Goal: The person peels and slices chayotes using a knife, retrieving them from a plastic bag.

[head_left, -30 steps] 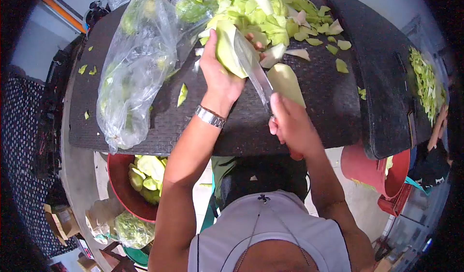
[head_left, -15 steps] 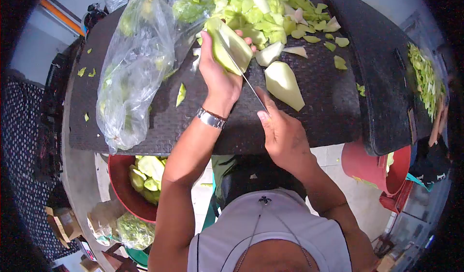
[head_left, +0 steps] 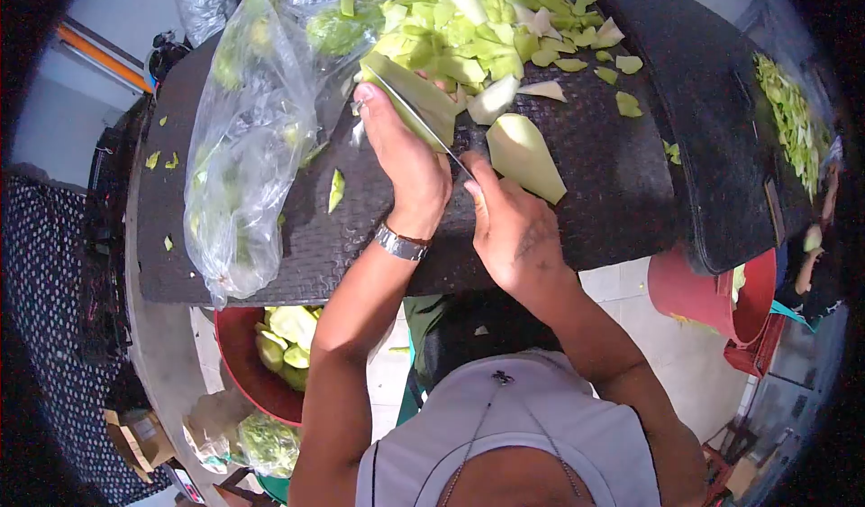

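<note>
inspector: what is the largest item on record?

clerk: the table (head_left: 622, 200), dark and woven-textured on top. along its left part lies a clear plastic bag (head_left: 248, 173) with green produce inside. a pile of peelings (head_left: 478, 34) sits at the far side, right of the bag. below the near edge, at left, a red tub (head_left: 236, 349) contains pale green chunks.

inspector: and the hands?

clerk: the right hand (head_left: 514, 223) is closed around the knife's handle, which it mostly hides. the left hand (head_left: 410, 160) is wrapped around the pale green piece (head_left: 428, 97), thumb along its left side, the other fingers largely hidden.

inspector: location and bearing of that piece?

clerk: over the table, just on the near side of the pile. its long axis slants from far left to near right, one end toward the bag, the other toward the right hand. a loose peeled piece (head_left: 525, 157) lies to the right, slanting likewise, its narrower end near right.

inspector: smaller items?

clerk: the knife (head_left: 416, 116), blade against the held piece, roughly along its length, tip to the far left; cutting depth cannot be told. then a metal wristwatch (head_left: 401, 242) on the left wrist, and a green scrap (head_left: 336, 191) beside the bag.
</note>
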### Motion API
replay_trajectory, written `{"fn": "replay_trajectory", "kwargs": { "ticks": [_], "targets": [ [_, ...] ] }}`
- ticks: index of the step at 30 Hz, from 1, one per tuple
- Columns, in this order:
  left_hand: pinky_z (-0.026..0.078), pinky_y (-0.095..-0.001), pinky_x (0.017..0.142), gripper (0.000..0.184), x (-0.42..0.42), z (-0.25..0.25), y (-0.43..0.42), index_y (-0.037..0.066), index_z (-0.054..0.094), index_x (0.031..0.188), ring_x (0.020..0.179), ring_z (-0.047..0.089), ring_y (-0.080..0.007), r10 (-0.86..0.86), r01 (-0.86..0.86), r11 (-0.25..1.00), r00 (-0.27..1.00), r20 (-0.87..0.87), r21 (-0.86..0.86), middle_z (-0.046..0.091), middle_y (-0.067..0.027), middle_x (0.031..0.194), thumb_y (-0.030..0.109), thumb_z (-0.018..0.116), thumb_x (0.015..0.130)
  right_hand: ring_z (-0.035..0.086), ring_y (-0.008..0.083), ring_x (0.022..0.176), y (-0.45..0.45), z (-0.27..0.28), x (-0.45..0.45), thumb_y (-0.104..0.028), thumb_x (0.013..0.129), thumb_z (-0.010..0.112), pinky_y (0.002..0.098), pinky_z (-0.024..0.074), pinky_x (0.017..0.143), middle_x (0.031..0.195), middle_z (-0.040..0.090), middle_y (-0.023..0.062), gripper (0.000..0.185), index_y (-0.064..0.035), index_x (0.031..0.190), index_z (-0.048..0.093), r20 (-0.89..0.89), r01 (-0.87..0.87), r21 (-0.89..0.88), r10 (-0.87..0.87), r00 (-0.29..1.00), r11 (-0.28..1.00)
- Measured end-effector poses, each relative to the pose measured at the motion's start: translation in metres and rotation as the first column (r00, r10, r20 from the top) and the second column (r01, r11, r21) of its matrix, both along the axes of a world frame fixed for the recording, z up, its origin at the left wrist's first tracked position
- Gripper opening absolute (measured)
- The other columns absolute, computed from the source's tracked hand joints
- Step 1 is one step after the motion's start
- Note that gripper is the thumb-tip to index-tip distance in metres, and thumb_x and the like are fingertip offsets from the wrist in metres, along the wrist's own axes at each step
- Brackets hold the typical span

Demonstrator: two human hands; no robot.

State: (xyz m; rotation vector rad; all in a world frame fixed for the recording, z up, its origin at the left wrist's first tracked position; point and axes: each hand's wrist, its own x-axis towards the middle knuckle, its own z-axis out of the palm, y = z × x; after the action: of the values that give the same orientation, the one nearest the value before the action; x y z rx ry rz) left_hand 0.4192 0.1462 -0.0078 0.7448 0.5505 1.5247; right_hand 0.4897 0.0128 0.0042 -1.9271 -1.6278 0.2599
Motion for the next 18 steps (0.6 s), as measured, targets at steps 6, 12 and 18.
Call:
{"fn": "replay_trajectory", "kwargs": {
  "ticks": [6,12,18],
  "targets": [
    [0.056,-0.0387,0.084,0.035,-0.007,0.002,0.008,0.006,0.052,0.119,0.094,0.065,-0.0231,0.102,-0.098,0.993,0.992,-0.069,0.062,0.062,-0.0100,0.108,0.038,0.041,0.110,0.069,0.0466,0.078,0.004,-0.003,-0.006,-0.019,0.101,0.054,0.0559,0.0557,0.069,0.088,0.066,0.0246,0.039,-0.0135,0.140,0.049,0.066,-0.022,-0.066,0.027,0.997,0.998],
    [0.055,-0.0479,0.090,0.047,-0.008,0.012,0.014,0.004,0.055,0.127,0.099,0.067,-0.0294,-0.153,0.159,0.987,0.980,0.125,-0.040,0.065,-0.0137,0.114,0.046,0.042,0.109,0.068,0.0456,0.078,0.017,0.000,0.005,-0.020,0.102,0.056,0.0555,0.0534,0.068,0.083,0.065,0.0247,0.030,-0.0093,0.129,0.051,-0.102,-0.025,0.011,0.026,0.994,1.000],
    [0.054,-0.0477,0.096,0.048,-0.019,0.004,0.019,0.007,0.058,0.131,0.107,0.068,-0.0299,-0.413,0.440,0.897,0.872,0.264,-0.048,0.068,-0.0127,0.121,0.046,0.048,0.105,0.067,0.0477,0.077,0.017,0.027,0.045,-0.019,0.102,0.058,0.0574,0.0533,0.066,0.082,0.067,0.0234,0.021,-0.0027,0.114,0.056,-0.409,0.017,0.022,-0.006,0.912,1.000]
  ]
}}
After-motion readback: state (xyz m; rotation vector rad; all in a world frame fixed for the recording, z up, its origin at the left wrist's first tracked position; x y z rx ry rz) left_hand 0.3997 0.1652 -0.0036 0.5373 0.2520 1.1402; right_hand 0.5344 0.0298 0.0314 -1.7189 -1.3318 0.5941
